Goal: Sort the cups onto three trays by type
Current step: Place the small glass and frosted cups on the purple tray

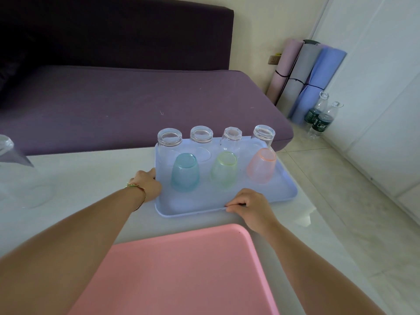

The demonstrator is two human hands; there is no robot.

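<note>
Nearest, below both wrists, lies the pink tray (181, 269), with nothing on what shows of it. Just beyond it the right hand (252, 208) curls its fingers over the near rim of the blue tray (193, 203), gripping it. The left hand (147, 181) clasps the same tray's left edge, knuckles against the rim. All the cups stand upside down on this tray, ahead of the right hand and to the right of the left one.

The step in hand looks like setting the loaded tray in place on the table (79, 178) before sorting begins. It is best slid flat, both hands moving evenly. The upturned cups are tall, and a tilt or jerk could knock one into the next. The back row sits close to the far rim, so any push should be slow.

Counted: two trays in view, the third not seen. Three tinted cups stand nearest the hands: a blue cup (185, 172), a green cup (223, 169) and a pink cup (261, 165). Behind them are four clear ones: three round glasses (169, 142) and one faceted glass (231, 138), third from the left. That makes seven cups.

Far out to the left of the left hand, a blurred clear shape (6, 146) may be another glass.
</note>
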